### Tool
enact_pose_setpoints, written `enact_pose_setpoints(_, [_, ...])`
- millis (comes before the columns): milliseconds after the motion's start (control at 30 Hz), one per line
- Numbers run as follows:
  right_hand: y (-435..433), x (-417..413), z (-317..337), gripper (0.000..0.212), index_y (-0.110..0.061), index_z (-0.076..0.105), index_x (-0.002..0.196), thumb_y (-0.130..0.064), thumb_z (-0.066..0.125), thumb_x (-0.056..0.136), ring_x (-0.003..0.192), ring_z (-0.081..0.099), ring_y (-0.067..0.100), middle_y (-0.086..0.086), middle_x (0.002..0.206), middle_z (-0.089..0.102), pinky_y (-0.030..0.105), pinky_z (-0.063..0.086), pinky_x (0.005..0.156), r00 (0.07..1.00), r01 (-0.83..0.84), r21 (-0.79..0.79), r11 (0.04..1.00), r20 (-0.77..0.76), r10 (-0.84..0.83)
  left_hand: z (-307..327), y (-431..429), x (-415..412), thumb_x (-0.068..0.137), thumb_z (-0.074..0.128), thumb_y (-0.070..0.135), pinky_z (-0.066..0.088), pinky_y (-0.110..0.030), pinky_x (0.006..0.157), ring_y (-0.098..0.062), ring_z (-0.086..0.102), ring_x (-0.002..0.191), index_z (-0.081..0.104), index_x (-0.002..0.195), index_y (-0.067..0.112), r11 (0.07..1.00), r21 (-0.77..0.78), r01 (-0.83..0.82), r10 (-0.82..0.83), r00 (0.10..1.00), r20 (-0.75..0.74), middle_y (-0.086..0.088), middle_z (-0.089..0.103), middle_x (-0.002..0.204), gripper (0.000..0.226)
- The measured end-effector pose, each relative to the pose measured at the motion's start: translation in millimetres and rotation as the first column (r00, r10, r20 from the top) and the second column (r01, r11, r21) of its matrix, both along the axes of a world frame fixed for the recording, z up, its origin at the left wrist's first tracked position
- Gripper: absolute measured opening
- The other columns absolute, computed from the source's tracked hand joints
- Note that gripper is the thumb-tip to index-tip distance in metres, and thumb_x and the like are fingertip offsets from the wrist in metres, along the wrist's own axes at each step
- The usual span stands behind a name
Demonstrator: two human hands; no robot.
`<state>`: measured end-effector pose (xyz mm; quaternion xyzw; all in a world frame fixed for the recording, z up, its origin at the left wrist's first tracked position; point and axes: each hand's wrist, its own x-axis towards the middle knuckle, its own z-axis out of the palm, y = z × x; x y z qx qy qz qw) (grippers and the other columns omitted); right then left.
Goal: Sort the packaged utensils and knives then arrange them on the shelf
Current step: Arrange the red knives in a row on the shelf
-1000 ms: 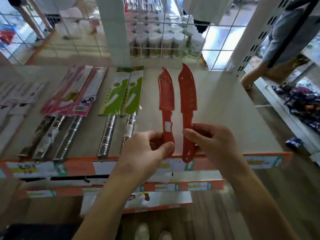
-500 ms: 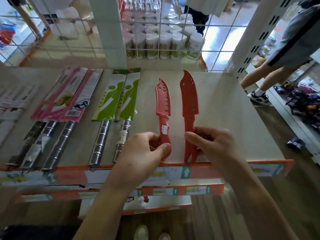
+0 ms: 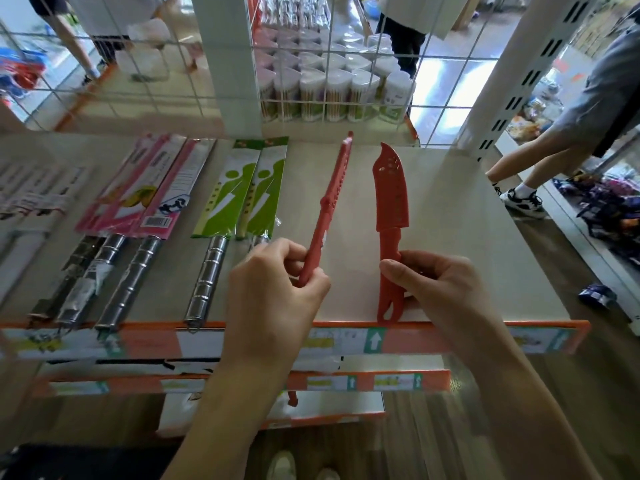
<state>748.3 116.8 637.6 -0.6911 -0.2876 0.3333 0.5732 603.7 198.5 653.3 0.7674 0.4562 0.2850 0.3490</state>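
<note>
Two red plastic knives are over the beige shelf (image 3: 467, 244). My left hand (image 3: 273, 296) pinches the handle of the left red knife (image 3: 329, 206), which is turned on edge so I see its thin side. My right hand (image 3: 440, 285) holds the handle of the right red knife (image 3: 391, 199), blade flat and pointing away. To the left lie two green-packaged knives (image 3: 242, 188) and pink-packaged knives (image 3: 152, 192), all with steel handles toward me.
A wire grid panel (image 3: 346, 81) backs the shelf, with white-lidded containers (image 3: 332, 91) behind it. A white upright post (image 3: 519, 74) stands at the right. A person's legs (image 3: 540, 168) are in the right aisle. Lower shelves with orange price strips (image 3: 346, 382) lie below.
My left hand has rolled its red knife from flat onto its edge and tilted it rightward. The right knife has stayed almost where it was. The person on the right stepped further in.
</note>
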Motion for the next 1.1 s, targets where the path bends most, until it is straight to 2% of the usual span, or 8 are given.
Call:
enact_pose_setpoints(167, [-1,1,0,0.015,-0.029,0.064,0.073,-0.016,0.067,0.079,0.055,0.068,0.004,-0.015,0.057,0.070,0.014,0.052,0.049,1.000,-0.025,0.007,1.000,-0.015,0.025,-9,-6,12,0.075,0.072,0.010,0.042,-0.013,0.060,-0.015,0.055,0.066,0.067,0.083,0.007,0.970,0.242,-0.024,0.051,0.993,-0.106,0.003,0.052,0.077,0.010])
enact_pose_setpoints(267, [-2,2,-1,0.016,-0.030,0.065,0.073,-0.016,0.068,0.079,0.056,0.069,0.006,-0.013,0.058,0.070,0.017,0.055,0.051,1.000,-0.027,0.010,1.000,0.003,0.027,-16,-6,17,0.063,0.080,0.002,0.034,-0.009,0.059,-0.013,0.047,0.062,0.067,0.075,0.004,0.946,0.323,0.023,0.031,0.986,-0.162,-0.001,0.051,0.067,0.018])
enact_pose_setpoints(433, [-1,5,-4,0.017,-0.031,0.064,0.071,-0.017,0.069,0.079,0.055,0.069,0.007,-0.013,0.057,0.070,0.019,0.055,0.050,1.000,-0.020,0.003,1.000,0.013,0.020,-20,-7,24,0.052,0.083,-0.007,0.042,-0.017,0.056,-0.018,0.055,0.061,0.067,0.082,0.003,0.902,0.383,0.199,-0.066,0.940,-0.334,-0.009,0.060,0.069,0.035])
enact_pose_setpoints(533, [0,6,-5,0.017,-0.028,0.065,0.070,-0.014,0.069,0.078,0.053,0.068,0.008,-0.011,0.056,0.070,0.020,0.055,0.048,1.000,-0.017,0.000,1.000,0.004,0.017,-16,-11,29,0.048,0.078,-0.015,0.050,-0.023,0.047,-0.020,0.057,0.063,0.066,0.079,0.004,0.846,0.384,0.371,-0.148,0.853,-0.500,-0.010,0.057,0.074,0.038])
enact_pose_setpoints(667, [-1,8,-5,0.015,-0.027,0.066,0.070,-0.014,0.068,0.078,0.051,0.067,0.009,-0.008,0.056,0.070,0.022,0.055,0.048,1.000,-0.006,-0.006,1.000,-0.008,0.006,-7,-12,37,0.081,0.047,-0.013,0.042,-0.025,0.069,-0.019,0.036,0.088,0.048,0.110,0.007,0.751,0.297,0.590,-0.260,0.677,-0.689,-0.010,0.039,0.113,0.035])
enact_pose_setpoints(833, [1,9,-6,0.015,-0.028,0.066,0.068,-0.017,0.070,0.077,0.054,0.069,0.011,-0.006,0.057,0.070,0.028,0.059,0.053,1.000,-0.005,-0.037,0.999,-0.008,0.005,-15,-11,45,0.091,0.029,-0.011,0.038,-0.026,0.069,-0.022,0.034,0.094,0.039,0.123,0.003,0.670,0.251,0.699,-0.298,0.562,-0.771,-0.011,0.033,0.117,0.036])
enact_pose_setpoints(1000, [1,9,-7,0.014,-0.030,0.065,0.071,-0.019,0.070,0.076,0.054,0.069,0.009,-0.010,0.057,0.070,0.026,0.059,0.054,1.000,-0.010,-0.067,0.998,0.005,0.011,-16,-8,36,0.087,0.037,-0.009,0.032,-0.023,0.066,-0.018,0.038,0.090,0.044,0.119,0.006,0.693,0.301,0.655,-0.272,0.624,-0.732,-0.010,0.043,0.116,0.036])
enact_pose_setpoints(1100, [2,7,-6,0.016,-0.033,0.064,0.068,-0.020,0.070,0.076,0.052,0.067,0.006,-0.013,0.055,0.069,0.020,0.056,0.050,0.999,-0.005,-0.089,0.996,0.040,0.009,-15,-4,29,0.068,0.048,-0.009,0.031,-0.022,0.049,-0.016,0.048,0.067,0.063,0.088,0.009,0.686,0.387,0.616,-0.241,0.695,-0.678,-0.007,0.058,0.085,0.031])
